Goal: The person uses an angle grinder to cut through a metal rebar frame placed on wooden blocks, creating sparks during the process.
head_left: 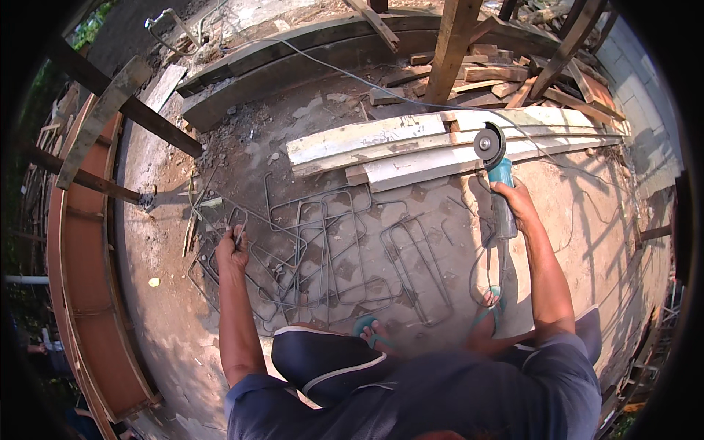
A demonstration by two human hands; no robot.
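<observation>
1. The left hand [232, 251] is closed around one end of a bent steel rebar stirrup [253, 258], at the left edge of the pile.
2. The right hand [515, 199] is wrapped tight on the teal body of an angle grinder [499, 183], its disc [489, 144] raised near the pale planks [411, 143], well apart from the steel.
3. The heap of bent rebar stirrups [345, 257] lies on the concrete slab [572, 213] before the sandalled feet [375, 331].
4. By my reading, this is the pick-and-position step: a piece is being picked out, no cut begun.
5. Next, it likely needs the stirrup pulled free and steadied, then the disc brought down squarely, cable [411, 99] kept clear.
</observation>
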